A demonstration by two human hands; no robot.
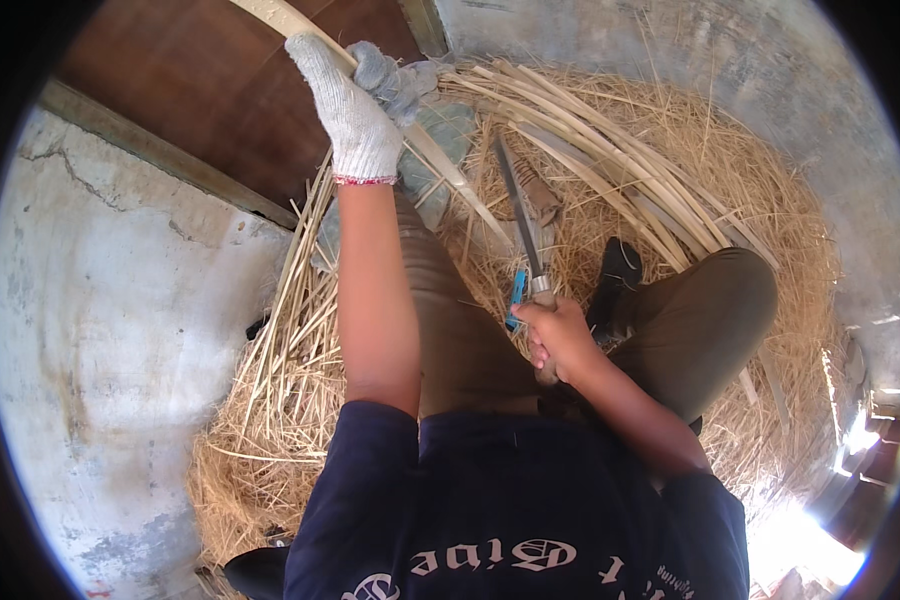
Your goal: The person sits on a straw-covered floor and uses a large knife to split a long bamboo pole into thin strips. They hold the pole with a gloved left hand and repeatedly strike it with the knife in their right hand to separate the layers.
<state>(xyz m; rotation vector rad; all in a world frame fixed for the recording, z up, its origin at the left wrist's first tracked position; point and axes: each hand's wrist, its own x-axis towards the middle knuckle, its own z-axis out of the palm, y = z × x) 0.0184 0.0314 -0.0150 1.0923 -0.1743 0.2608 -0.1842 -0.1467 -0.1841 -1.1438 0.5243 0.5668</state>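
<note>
My left hand (pixel 355 115), in a white knitted glove with a red-edged cuff, is stretched forward at the upper left, closed on a long pale bamboo strip (pixel 457 183). The strip slants from the top edge down toward the middle. Crumpled grey cloth (pixel 395 85) lies against the gloved fingers and partly hides their grip. Bare, my right hand (pixel 560 335) is wrapped round the wooden handle of a long knife (pixel 518 205) near my lap. Its dark blade points forward and up, close to the strip's lower end but apart from it.
Split bamboo strips (pixel 610 165) lie bundled at the far right, with thinner slivers (pixel 295 300) at left. Shavings (pixel 785 330) cover the floor. A brown wooden piece (pixel 538 190) and a blue object (pixel 517 292) are near the knife. Walls (pixel 120 320) and a brown panel (pixel 200 90) enclose the space.
</note>
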